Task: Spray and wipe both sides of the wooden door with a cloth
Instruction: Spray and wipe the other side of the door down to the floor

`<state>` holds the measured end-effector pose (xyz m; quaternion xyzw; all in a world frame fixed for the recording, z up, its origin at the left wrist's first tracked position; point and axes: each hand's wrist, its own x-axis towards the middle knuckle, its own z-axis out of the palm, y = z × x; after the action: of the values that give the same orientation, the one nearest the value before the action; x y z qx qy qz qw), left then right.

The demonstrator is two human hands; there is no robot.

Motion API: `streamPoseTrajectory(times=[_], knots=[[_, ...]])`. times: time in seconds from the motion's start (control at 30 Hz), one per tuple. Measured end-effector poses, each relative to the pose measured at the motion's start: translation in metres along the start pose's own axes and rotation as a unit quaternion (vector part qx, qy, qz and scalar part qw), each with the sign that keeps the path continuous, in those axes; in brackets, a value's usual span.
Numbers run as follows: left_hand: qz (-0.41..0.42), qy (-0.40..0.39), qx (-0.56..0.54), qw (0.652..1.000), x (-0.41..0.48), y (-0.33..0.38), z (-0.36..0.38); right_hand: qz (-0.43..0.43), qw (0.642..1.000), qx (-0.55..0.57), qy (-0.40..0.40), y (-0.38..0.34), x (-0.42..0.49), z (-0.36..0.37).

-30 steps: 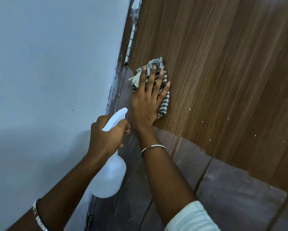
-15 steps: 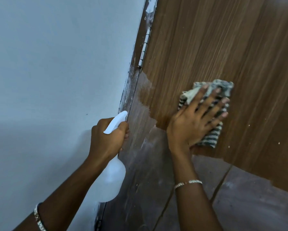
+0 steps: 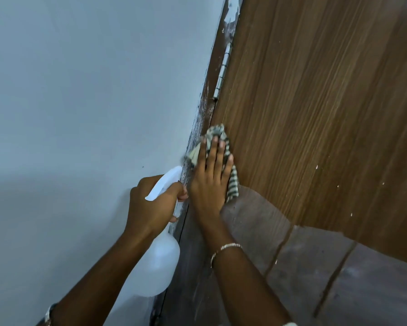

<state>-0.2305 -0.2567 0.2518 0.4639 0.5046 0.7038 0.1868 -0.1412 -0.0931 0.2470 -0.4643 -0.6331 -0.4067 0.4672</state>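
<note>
Pressing cloth (image 3: 232,184) on door (image 3: 315,114) by hinge (image 3: 222,71): my right hand (image 3: 208,187), fingers (image 3: 215,156) straight; left hand (image 3: 150,203) gripped spray bottle (image 3: 155,269).

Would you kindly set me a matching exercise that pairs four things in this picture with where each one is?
Things:
1. striped cloth
2. spray bottle
3. hinge
4. bracelet

Places:
A. round the wrist of the right hand
B. gripped by the left hand
C. pressed flat on the door under straight fingers
D. on the door's edge, above the striped cloth

Pairs: 1-C, 2-B, 3-D, 4-A
</note>
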Motion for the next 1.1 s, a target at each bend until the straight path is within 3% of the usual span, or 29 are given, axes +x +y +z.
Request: streamPoseTrajectory(times=[0.13,0.4,0.63,0.7,0.8,0.93,1.1], knots=[[-0.015,-0.027,-0.007,1.0,-0.004,0.001,-0.01,0.002,1.0,-0.024,-0.012,0.001,-0.018,-0.007],[-0.01,-0.049,-0.009,0.999,-0.007,-0.004,-0.02,0.09,0.995,-0.003,0.052,-0.007,0.117,-0.025],[-0.02,-0.059,-0.006,0.998,-0.015,-0.013,-0.019,0.018,1.0,0.005,-0.014,0.001,-0.037,-0.009],[-0.025,-0.061,-0.004,0.998,-0.018,-0.013,-0.019,-0.006,1.0,-0.001,-0.024,0.002,-0.045,-0.011],[-0.029,-0.063,-0.002,0.998,-0.021,-0.013,-0.019,-0.01,1.0,-0.029,-0.002,0.002,0.002,-0.016],[-0.034,-0.065,0.0,0.997,-0.021,-0.015,-0.019,0.048,0.997,0.01,0.057,0.001,0.115,-0.033],[-0.024,-0.062,0.0,0.998,-0.014,-0.015,-0.017,-0.007,0.998,0.012,0.057,0.014,0.147,-0.037]])
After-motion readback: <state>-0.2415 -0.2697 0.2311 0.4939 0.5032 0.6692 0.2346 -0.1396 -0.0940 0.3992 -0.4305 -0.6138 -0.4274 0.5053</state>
